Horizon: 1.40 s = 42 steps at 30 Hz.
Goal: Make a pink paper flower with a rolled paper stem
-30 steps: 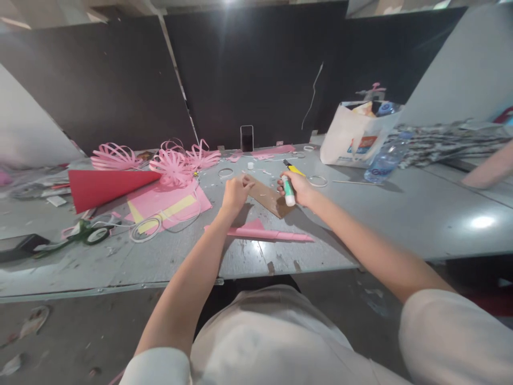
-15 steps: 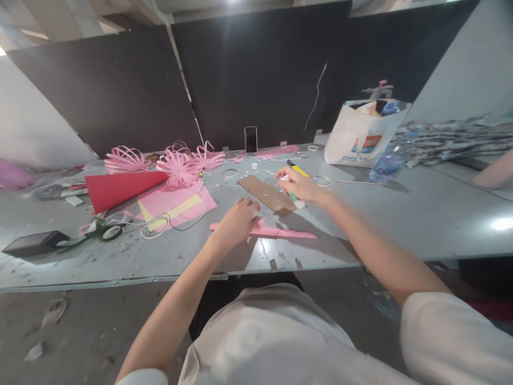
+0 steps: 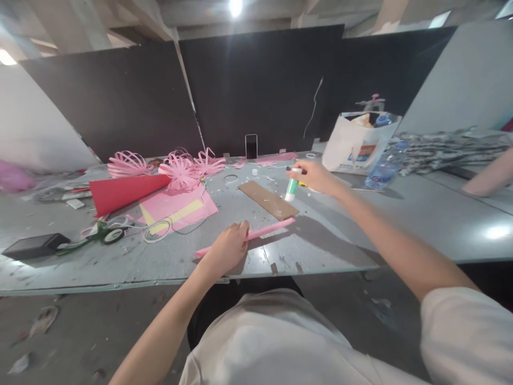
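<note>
My left hand (image 3: 229, 247) is closed around a rolled or folded pink paper strip (image 3: 272, 229), which slants up to the right near the front edge of the table. In my right hand (image 3: 315, 175) is a green and white glue stick (image 3: 292, 184), gripped by its upper end with the fingertips. The glue stick is tilted, its lower end beside a brown cardboard strip (image 3: 266, 200). That cardboard lies flat between my two hands. Partly hidden beneath my right hand is a yellow-handled cutter (image 3: 303, 184).
Left on the table are a red paper cone (image 3: 124, 193), pink paper-strip balls (image 3: 180, 168), pink sheets (image 3: 188, 206), green scissors (image 3: 105, 233) and a dark box (image 3: 37, 246). A phone (image 3: 251, 146) stands at the back. A white bag (image 3: 352, 144) and plastic bottle (image 3: 387, 168) stand right.
My right hand has raised the glue stick off the table. My left hand has closed on the pink paper strip, lifting and tilting it. The head view has tipped slightly upward.
</note>
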Tool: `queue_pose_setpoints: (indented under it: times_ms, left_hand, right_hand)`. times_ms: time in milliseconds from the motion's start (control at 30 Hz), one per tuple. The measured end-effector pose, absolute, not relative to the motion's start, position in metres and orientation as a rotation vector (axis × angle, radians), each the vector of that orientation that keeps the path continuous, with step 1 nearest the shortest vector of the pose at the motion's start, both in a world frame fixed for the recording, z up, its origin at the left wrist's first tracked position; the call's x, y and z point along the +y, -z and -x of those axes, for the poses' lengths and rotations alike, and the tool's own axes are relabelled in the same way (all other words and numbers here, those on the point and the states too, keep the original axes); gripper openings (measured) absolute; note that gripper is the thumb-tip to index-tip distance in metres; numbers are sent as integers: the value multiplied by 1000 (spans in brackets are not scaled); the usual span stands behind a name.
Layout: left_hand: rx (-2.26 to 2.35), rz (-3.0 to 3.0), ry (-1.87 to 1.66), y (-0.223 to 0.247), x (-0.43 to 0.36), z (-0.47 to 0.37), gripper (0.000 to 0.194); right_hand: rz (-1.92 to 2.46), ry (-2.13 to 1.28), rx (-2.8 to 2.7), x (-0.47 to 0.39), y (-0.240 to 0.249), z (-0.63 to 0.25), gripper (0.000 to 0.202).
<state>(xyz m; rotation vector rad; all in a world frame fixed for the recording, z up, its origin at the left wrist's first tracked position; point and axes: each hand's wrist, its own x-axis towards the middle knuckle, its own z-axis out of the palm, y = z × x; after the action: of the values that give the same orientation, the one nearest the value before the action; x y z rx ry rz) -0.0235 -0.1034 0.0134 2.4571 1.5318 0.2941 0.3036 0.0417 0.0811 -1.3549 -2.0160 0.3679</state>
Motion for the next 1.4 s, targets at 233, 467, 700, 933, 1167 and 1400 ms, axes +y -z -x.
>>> queue_pose_setpoints:
  times_ms: [233,467,700,933,1167,1400]
  left_hand:
    - [1614,-2409,-280,-25,-97,32,17]
    - [1652,-2525,-241,-23,-94,24,35]
    - [1591,-2616,-262,-12,-90,18,27]
    - [1613,-2585,-245,-2,-86,9,23]
    - [1499,-2565,-318,0,-92,7,28]
    - [1563,-2507,-357,-1,-89,13,16]
  right_hand:
    - [1101,-1152,-1355,61,-59,-330,35]
    - [1194,-1261,-1183,63,-22,-330,13]
    - [1113,-1190,-1203,68,-4,-325,18]
    - [1561,-534,-1640,70,15,-333,29]
    - [1688,-392,-1714,73,22,-329,30]
    - [1654,-81,-1712,17,-26,-314,31]
